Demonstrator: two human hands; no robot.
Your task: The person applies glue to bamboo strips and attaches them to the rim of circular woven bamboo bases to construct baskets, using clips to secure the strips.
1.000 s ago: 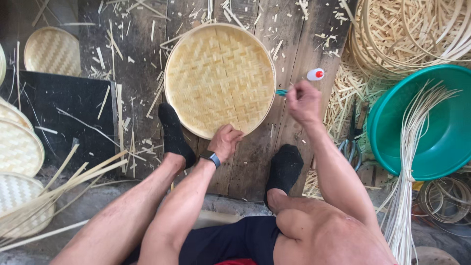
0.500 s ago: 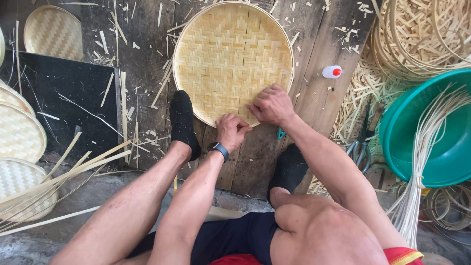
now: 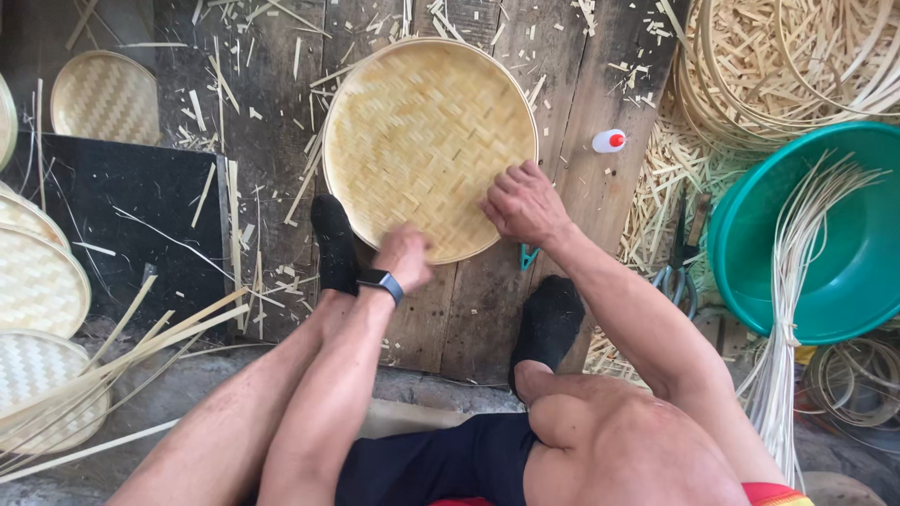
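Observation:
A round woven bamboo tray [image 3: 422, 131] lies flat on the dark wooden planks [image 3: 253, 150] in front of me. My right hand [image 3: 521, 202] rests on its lower right rim, fingers curled over the weave. My left hand [image 3: 405, 255], with a dark watch on the wrist, sits at the tray's near edge and is blurred, so its grip is unclear. My two feet in black socks flank the tray's near side. A teal-handled tool [image 3: 528, 255] pokes out just below my right hand.
A small white bottle with a red cap [image 3: 608, 141] stands right of the tray. A green basin [image 3: 825, 234] holding pale strips sits at the right, with coiled bamboo hoops [image 3: 797, 56] behind. More woven trays [image 3: 37, 281] and loose strips lie at the left.
My right hand left the spot near the bottle and came down onto the tray's rim. The tray turned and shifted on the planks, and my left hand slid along its near edge.

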